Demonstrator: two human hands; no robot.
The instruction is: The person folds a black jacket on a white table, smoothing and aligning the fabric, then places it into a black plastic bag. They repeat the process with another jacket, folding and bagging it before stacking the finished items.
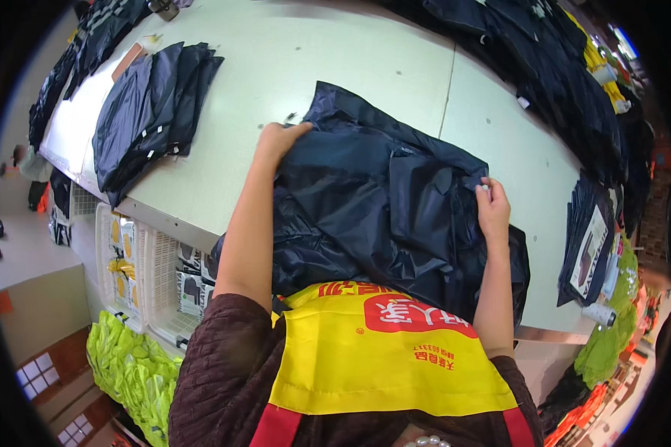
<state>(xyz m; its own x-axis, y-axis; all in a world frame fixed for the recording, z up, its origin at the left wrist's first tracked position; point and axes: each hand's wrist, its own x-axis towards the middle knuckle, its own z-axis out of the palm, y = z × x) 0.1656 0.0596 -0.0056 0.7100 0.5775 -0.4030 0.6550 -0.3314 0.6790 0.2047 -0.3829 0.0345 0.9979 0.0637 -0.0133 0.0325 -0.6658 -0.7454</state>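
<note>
Dark, glossy fabric garment (343,190), creased, on near side of pale worktable (350,45); left hand (284,140) gripping its far-left edge; right hand (493,210) pinching its right edge; likely light, soft, slippery; best held at edges, middle would slump.

The tabletop (261,67) is brightly and fairly evenly lit; its left end is washed out by glare. Soft highlights are thrown back along the creases of the dark fabric (343,194), while its deeper folds are sunk in near-black shadow. A bluish-white strip (625,43) is noted glowing at the upper right rim; the main light source cannot be located. Straight edges are bowed by fisheye distortion, and the corners are blacked out. Detail is softened toward the rim.
</note>
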